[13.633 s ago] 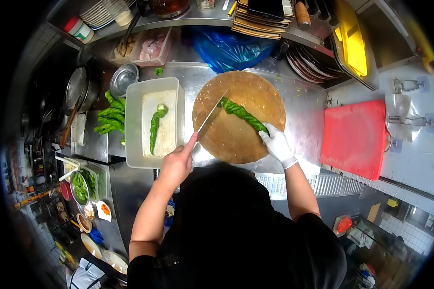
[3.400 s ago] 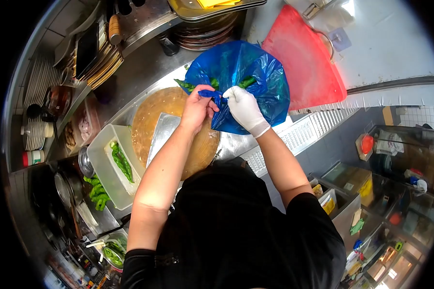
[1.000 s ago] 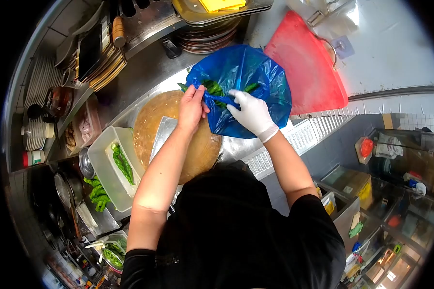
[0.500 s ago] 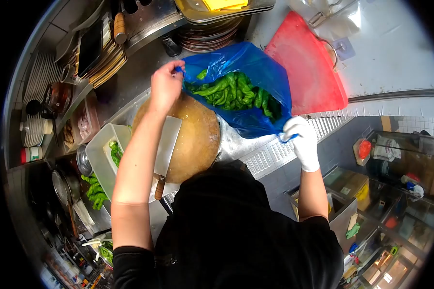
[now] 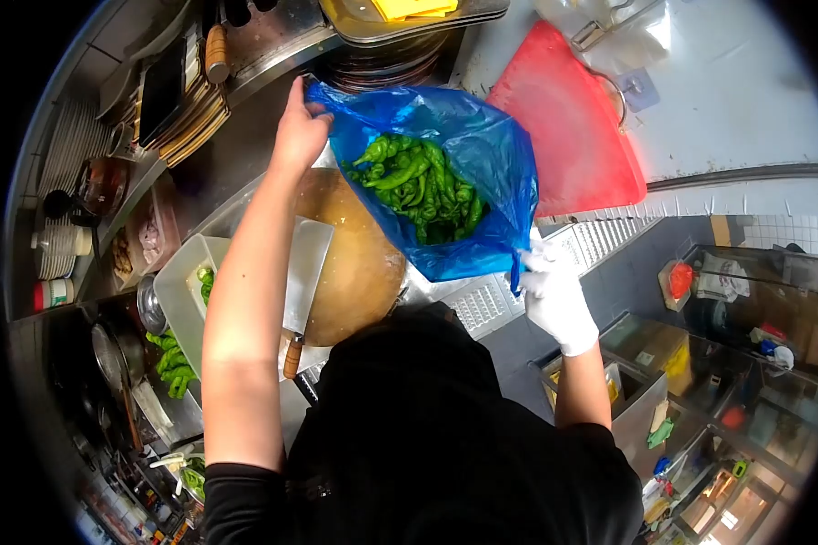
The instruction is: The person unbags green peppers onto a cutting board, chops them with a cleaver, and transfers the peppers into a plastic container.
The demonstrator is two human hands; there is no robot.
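Note:
A blue plastic bag (image 5: pixel 504 145) hangs with its mouth wide over the counter, and green peppers (image 5: pixel 418 186) lie heaped inside. My bare left hand (image 5: pixel 302 132) grips the bag's upper left corner, its index finger stretched along the edge. At the lower right corner, my right hand (image 5: pixel 556 298), in a white glove, pinches the bag near its twisted handle. Below the bag is a round chopping block (image 5: pixel 359 263). A cleaver (image 5: pixel 309 272) lies flat across the block's left side, its wooden handle towards me, partly behind my left forearm.
Left of the block stands a translucent container (image 5: pixel 182 272) with some green peppers. More peppers (image 5: pixel 174 363) lie beyond it. A red cutting board (image 5: pixel 568 127) rests at the right back. Stacked plates (image 5: pixel 386 68) and a metal tray (image 5: pixel 418 27) are behind the bag.
My left hand has moved up and away with its corner of the bag, while my right hand has come slightly down and nearer. The bag's mouth is wider and more peppers show.

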